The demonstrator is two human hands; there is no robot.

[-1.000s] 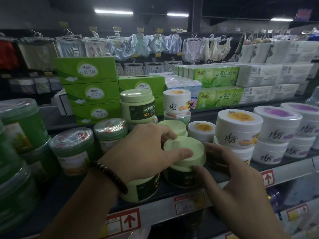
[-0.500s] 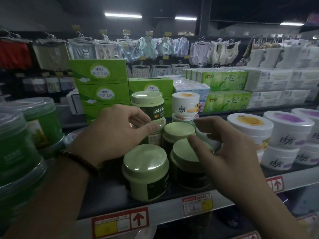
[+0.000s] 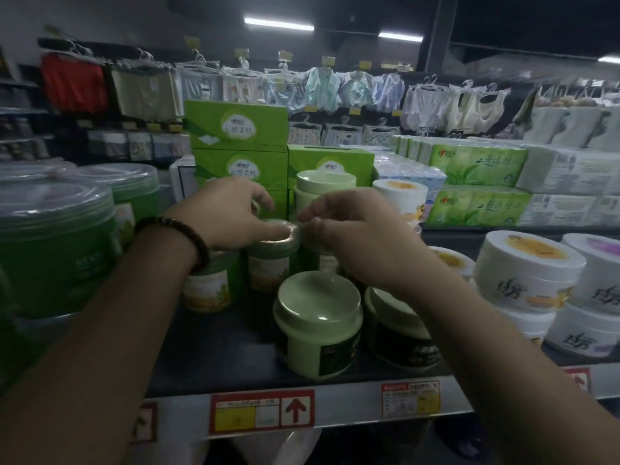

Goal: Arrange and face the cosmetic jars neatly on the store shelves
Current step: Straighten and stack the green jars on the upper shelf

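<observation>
My left hand (image 3: 235,213) grips the clear lid of a small green jar (image 3: 270,263) in the middle of the shelf, fingers closed over its top. My right hand (image 3: 355,239) hovers just right of that lid with thumb and forefinger close to its rim. It covers a jar behind, so any hold is hidden. A pale green jar (image 3: 317,325) stands at the front. A second pale green jar (image 3: 399,340) sits to its right, partly under my right forearm. Another small green jar (image 3: 208,288) stands left of the gripped one.
Large green tubs (image 3: 57,250) crowd the left. White jars with orange tops (image 3: 526,273) and purple tops (image 3: 600,283) are stacked at the right. A tall pale green jar (image 3: 325,189) and green tissue boxes (image 3: 238,135) stand behind. The shelf edge (image 3: 352,402) carries price tags.
Both hands have moved from the front pale green jars back to the small green jar. My left hand has closed on its lid, and my right hand has come in beside it.
</observation>
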